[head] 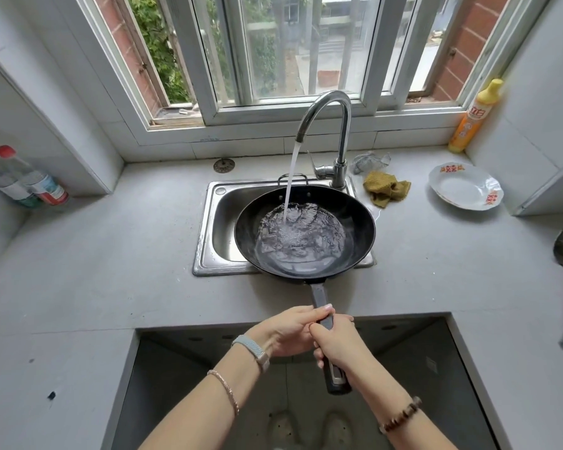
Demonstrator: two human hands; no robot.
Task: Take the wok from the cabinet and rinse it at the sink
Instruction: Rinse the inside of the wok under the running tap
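Both hands are wrapped tight around the one long handle [319,297]. The left hand [290,329] grips it higher up with its fingers curled over the top, and the right hand [335,339] is clenched just below, touching the left, with the butt of the handle poking out beneath it. From that grip the handle runs forward over the edge of the countertop [111,254] to the wok [355,216]. The black bowl sits over the right part of the steel sink [221,228], its rim overhanging the sink's front and right edges. Whether it rests there or is held just above, I can't say. The faucet [335,105] is running, and its stream [290,177] lands left of centre in the wok, where a shallow pool churns and froths. Beyond the sink, on the right, lie a yellowish cloth [385,188], a steel scourer [369,160], a white plate [462,186] and an orange detergent bottle [473,118] on the sill ledge. By the look of it, fetching the wok is done and the rinse is well under way. What remains, I'd judge, is to swirl the water round, tip it out into the sink and shut off the tap.
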